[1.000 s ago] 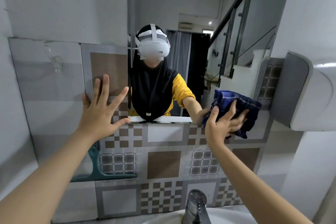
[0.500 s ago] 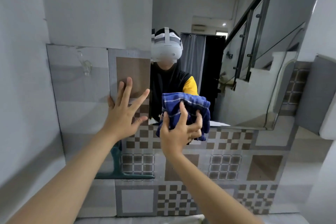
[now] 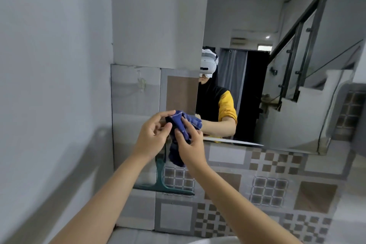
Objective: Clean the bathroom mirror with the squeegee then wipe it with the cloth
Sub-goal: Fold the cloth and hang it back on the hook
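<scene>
Both hands meet on the cloth (image 3: pixel 181 125) just in front of the lower left corner of the mirror (image 3: pixel 277 65), a little off the glass. The left hand (image 3: pixel 152 134) pinches the cloth's upper edge between thumb and fingertips, the other fingers loosely curled, while the right hand (image 3: pixel 191 143) has its grip closed around the bunched middle, so each hand holds the same piece of fabric. It is a blue checked rag with a stitched hem, crumpled at the top and hanging in a limp tail below the hands. I judge it light, soft and floppy; it will fold wherever it is pressed, so it wants gathering into a flat pad under the palm, held by the hem or a doubled fold, before it goes against the glass. The squeegee (image 3: pixel 164 180), teal, leans on the tiled wall below the mirror's left corner, directly beneath the hands, blade down on a ledge, touched by neither hand. That suggests the squeegee pass is over and the wiping step is in hand, with the cloth being rearranged. The mirror is hard and smooth, so the pad should glide easily.
</scene>
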Available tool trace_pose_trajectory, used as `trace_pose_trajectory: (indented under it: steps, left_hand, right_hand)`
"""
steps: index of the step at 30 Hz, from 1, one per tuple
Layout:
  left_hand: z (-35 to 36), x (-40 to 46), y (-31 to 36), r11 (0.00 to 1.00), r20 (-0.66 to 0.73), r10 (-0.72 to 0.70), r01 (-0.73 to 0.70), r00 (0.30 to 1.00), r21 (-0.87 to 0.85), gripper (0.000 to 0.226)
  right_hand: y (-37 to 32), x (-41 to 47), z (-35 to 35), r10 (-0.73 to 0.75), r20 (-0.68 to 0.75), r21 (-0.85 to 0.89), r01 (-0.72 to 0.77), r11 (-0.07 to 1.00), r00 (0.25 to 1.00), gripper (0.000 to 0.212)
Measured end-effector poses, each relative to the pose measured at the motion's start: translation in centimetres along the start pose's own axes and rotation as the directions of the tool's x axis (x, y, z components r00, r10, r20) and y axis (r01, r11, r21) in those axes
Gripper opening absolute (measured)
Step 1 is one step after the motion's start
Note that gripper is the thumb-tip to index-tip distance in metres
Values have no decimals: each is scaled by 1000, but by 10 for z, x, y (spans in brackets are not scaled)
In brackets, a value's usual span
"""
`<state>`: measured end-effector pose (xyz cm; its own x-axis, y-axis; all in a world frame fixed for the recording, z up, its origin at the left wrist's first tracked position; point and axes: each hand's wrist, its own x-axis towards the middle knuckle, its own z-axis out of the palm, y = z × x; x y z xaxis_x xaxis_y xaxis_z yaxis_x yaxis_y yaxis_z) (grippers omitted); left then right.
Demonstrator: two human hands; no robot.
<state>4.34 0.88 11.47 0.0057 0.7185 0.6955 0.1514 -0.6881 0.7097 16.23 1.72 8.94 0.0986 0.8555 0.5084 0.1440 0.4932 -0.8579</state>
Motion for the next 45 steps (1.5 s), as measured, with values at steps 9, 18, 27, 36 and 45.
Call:
trace_pose_trajectory:
  steps: [9,18,27,36,45]
  left_hand:
    - [-35,-10,35,999,-11,-6,6,1000,32,40]
    - [-58,-14,62,966,-70,52,-32,996,258,35]
    - [-87,8,68,879,-48,18,7,999,476,25]
    - [-105,86,75,735,-153,137,3,979,678,35]
    - [-107,111,28,814,-205,98,40,974,579,36]
  right_hand:
    - [-50,-16,-20,5,360,23,-14,1000,933,28]
    - [-64,-18,-21,-199,265,-41,217,975,943,29]
    - [-103,17,-5,-346,350,-398,472,787,871,35]
    - [-144,94,34,-430,417,-673,590,445,801,39]
    - [-103,123,56,-378,310,-645,485,591,872,37]
